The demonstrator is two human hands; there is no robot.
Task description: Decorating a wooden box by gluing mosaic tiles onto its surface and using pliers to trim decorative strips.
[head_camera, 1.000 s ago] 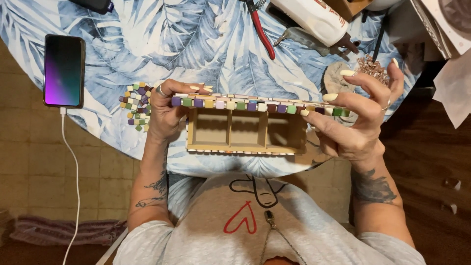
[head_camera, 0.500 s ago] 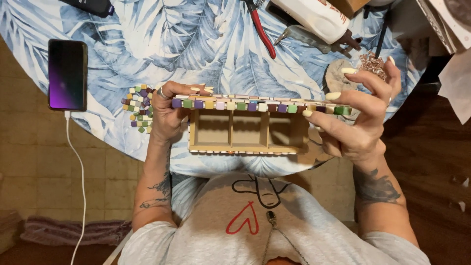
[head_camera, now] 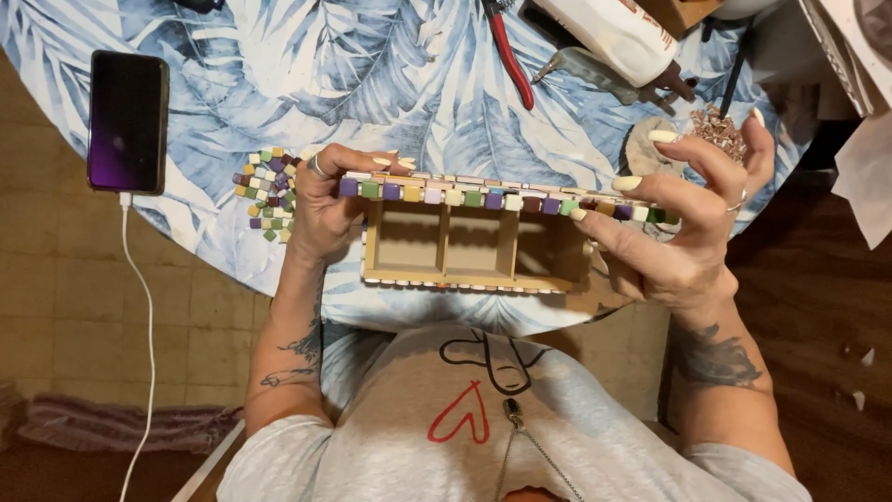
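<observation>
- Phone [head_camera: 127, 122] — dark-screened, on its white cable [head_camera: 141, 307], well to the left of the wooden box and near the table edge; a snag on the cable could likely drag it off.
- Loose mosaic tiles [head_camera: 268, 193] — small heap just left of the box, touching the left hand's knuckles; a nudge of that hand could scatter them over the edge.
- Left hand [head_camera: 327, 209] — fingers curled shut around the box's left end, thumb on the tile row.
- Wooden box [head_camera: 474, 244] — three compartments, held above the leaf-print tablecloth [head_camera: 390, 84], open side towards the camera, a row of coloured tiles [head_camera: 492, 198] along its far edge. If the glue is not set, pressure could shift the tiles.
- Right hand [head_camera: 678, 232] — fingers spread, long-nailed tips pinching the box's right end; the lighter grip, so a slip could tilt the box.
- Red-handled pliers [head_camera: 509, 56] and white glue bottle [head_camera: 613, 33] — beyond the box, apart from it.
</observation>
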